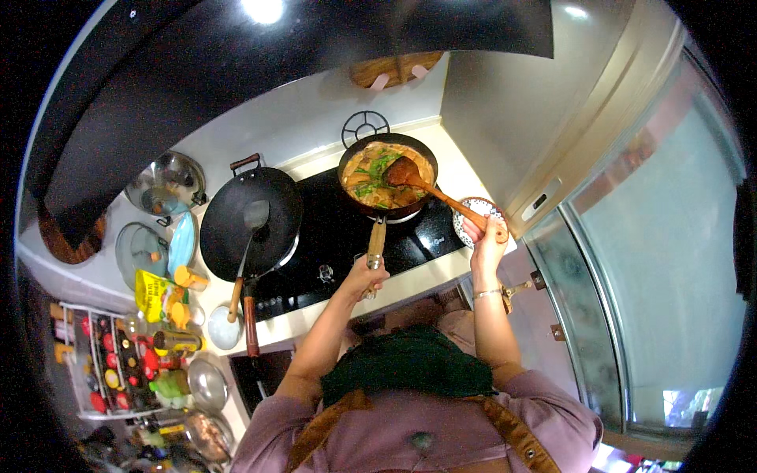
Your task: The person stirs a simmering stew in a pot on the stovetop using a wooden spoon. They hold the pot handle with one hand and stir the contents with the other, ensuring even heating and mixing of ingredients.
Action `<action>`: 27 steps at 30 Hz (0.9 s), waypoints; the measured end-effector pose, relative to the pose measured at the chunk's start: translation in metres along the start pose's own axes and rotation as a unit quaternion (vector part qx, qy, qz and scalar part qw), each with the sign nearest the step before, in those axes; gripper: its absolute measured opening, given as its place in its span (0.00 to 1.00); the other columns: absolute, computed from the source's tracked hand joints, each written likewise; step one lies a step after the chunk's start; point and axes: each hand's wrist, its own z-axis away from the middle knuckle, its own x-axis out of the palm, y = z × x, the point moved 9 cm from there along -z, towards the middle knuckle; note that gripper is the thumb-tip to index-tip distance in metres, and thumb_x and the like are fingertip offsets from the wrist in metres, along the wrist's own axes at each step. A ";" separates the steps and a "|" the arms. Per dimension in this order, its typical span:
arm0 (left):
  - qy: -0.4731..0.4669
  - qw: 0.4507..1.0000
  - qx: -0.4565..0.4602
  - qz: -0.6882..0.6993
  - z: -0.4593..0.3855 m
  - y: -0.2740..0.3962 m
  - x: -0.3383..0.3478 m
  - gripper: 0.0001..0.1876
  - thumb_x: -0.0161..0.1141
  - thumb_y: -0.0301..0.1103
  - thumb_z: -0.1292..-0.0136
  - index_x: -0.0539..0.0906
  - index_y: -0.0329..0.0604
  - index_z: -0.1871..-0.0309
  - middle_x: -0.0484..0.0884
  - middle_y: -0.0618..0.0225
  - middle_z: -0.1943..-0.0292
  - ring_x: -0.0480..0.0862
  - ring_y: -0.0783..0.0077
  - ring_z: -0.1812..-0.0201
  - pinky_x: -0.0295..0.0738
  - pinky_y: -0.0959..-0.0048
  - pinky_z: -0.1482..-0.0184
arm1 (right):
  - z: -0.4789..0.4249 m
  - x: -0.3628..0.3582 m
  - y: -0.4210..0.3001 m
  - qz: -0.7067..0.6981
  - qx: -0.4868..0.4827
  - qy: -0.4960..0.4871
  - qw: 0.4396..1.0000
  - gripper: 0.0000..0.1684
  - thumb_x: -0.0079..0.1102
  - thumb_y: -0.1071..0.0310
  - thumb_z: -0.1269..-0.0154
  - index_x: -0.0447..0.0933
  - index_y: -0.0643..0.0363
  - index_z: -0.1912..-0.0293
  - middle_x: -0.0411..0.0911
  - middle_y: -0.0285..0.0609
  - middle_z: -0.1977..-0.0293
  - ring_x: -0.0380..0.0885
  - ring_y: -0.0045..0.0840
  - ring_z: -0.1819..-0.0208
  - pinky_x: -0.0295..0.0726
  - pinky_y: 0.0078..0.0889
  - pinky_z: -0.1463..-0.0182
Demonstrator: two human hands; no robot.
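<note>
My left hand [368,279] is closed around the light wooden handle of a dark frying pan [433,155] on the right side of a black glass cooktop [319,248]. My right hand [487,243] grips the shaft of a wooden spatula [452,204] near its end. The blade of the spatula rests in the pan, on a stew [362,170] with orange-brown sauce, green vegetable pieces and browned chunks. Behind my right hand, a patterned plate [478,207] sits on the counter beside the cooktop.
A black wok [222,236] holding a metal spatula [256,216] stands on the left burner. Glass lids [139,248], a blue dish [182,242], a yellow packet [149,295] and a bottle rack [97,355] crowd the left counter. A range hood [236,77] hangs overhead; a wall rises at right.
</note>
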 end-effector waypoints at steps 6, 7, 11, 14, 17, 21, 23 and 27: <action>-0.006 1.000 0.004 -0.021 -0.005 -0.014 0.009 0.16 0.61 0.17 0.50 0.66 0.43 0.65 0.68 0.71 0.78 0.69 0.78 0.83 0.66 0.76 0.82 | -0.006 -0.012 0.031 -0.001 0.039 -0.006 0.999 0.11 0.51 0.64 0.30 0.66 0.63 0.56 0.76 0.52 0.65 0.82 0.45 0.69 0.87 0.37 0.68; -0.002 1.000 -0.004 -0.015 -0.007 -0.018 0.008 0.16 0.61 0.17 0.50 0.66 0.43 0.65 0.68 0.71 0.79 0.69 0.78 0.83 0.66 0.76 0.82 | -0.008 -0.012 0.034 0.035 0.031 -0.028 0.999 0.11 0.51 0.65 0.30 0.66 0.63 0.57 0.75 0.51 0.66 0.82 0.45 0.69 0.87 0.37 0.68; 0.007 1.000 -0.021 -0.015 -0.010 -0.021 0.010 0.16 0.61 0.16 0.51 0.65 0.43 0.66 0.68 0.71 0.80 0.69 0.78 0.83 0.66 0.76 0.82 | -0.009 -0.007 0.023 0.053 0.022 -0.022 0.998 0.11 0.52 0.64 0.30 0.66 0.62 0.59 0.75 0.49 0.66 0.83 0.44 0.69 0.87 0.38 0.67; 0.005 0.999 -0.031 -0.017 -0.006 -0.014 0.020 0.16 0.61 0.16 0.52 0.66 0.43 0.67 0.67 0.71 0.81 0.69 0.78 0.84 0.66 0.76 0.83 | -0.010 -0.002 0.015 0.033 0.014 -0.018 0.999 0.11 0.52 0.65 0.31 0.66 0.62 0.59 0.75 0.49 0.66 0.83 0.44 0.70 0.87 0.37 0.68; 0.004 0.999 -0.040 0.008 -0.011 -0.019 0.021 0.16 0.61 0.15 0.52 0.66 0.43 0.68 0.67 0.72 0.82 0.68 0.78 0.84 0.66 0.76 0.83 | -0.011 0.001 0.015 0.054 0.023 -0.031 0.998 0.10 0.51 0.65 0.31 0.66 0.63 0.59 0.75 0.50 0.67 0.83 0.44 0.71 0.87 0.37 0.69; 0.008 0.999 -0.035 0.022 -0.013 -0.024 0.019 0.15 0.61 0.17 0.51 0.67 0.43 0.66 0.66 0.72 0.82 0.67 0.80 0.85 0.65 0.77 0.84 | -0.005 0.002 0.002 0.096 0.009 -0.029 0.995 0.10 0.50 0.65 0.30 0.67 0.64 0.60 0.75 0.52 0.67 0.83 0.44 0.71 0.87 0.37 0.69; 0.003 0.999 -0.046 0.015 -0.015 -0.030 0.014 0.15 0.61 0.18 0.50 0.67 0.43 0.65 0.66 0.73 0.82 0.66 0.80 0.85 0.65 0.77 0.84 | -0.003 0.004 -0.010 0.095 -0.002 -0.044 0.995 0.11 0.51 0.64 0.30 0.68 0.64 0.60 0.76 0.50 0.69 0.83 0.41 0.72 0.86 0.35 0.69; -0.003 0.998 -0.067 0.012 -0.020 -0.033 0.014 0.15 0.61 0.17 0.51 0.67 0.43 0.66 0.66 0.74 0.82 0.66 0.80 0.85 0.65 0.76 0.84 | 0.007 0.014 -0.030 0.128 -0.030 -0.060 0.990 0.11 0.51 0.64 0.30 0.68 0.64 0.60 0.76 0.50 0.69 0.83 0.40 0.72 0.87 0.34 0.69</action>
